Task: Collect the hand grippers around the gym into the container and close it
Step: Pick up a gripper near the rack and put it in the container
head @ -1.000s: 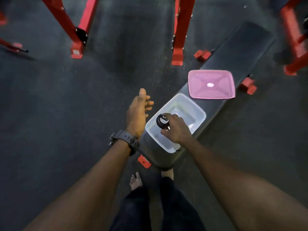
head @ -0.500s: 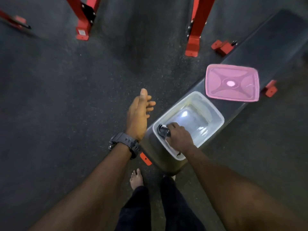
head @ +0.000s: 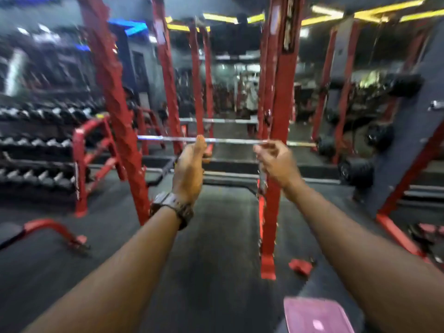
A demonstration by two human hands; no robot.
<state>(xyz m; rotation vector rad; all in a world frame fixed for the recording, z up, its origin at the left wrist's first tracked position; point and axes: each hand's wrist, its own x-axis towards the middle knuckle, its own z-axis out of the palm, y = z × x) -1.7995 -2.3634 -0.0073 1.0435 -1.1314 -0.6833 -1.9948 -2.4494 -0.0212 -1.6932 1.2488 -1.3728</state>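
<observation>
The view is blurred and now faces out across the gym. My left hand, with a dark watch on its wrist, is raised with straight fingers and holds nothing. My right hand is raised beside it, its fingers loosely curled and empty. The pink lid lies at the bottom edge, right of centre. The clear container and the hand gripper are out of view.
A red rack upright stands just ahead on the right and another red upright on the left, with a barbell across them. Dumbbell racks line the left. Dark floor runs ahead between the uprights.
My right hand let go of the hand gripper in the container and lifted out empty. My view swung up from the bench to the gym, and both hands rose.
</observation>
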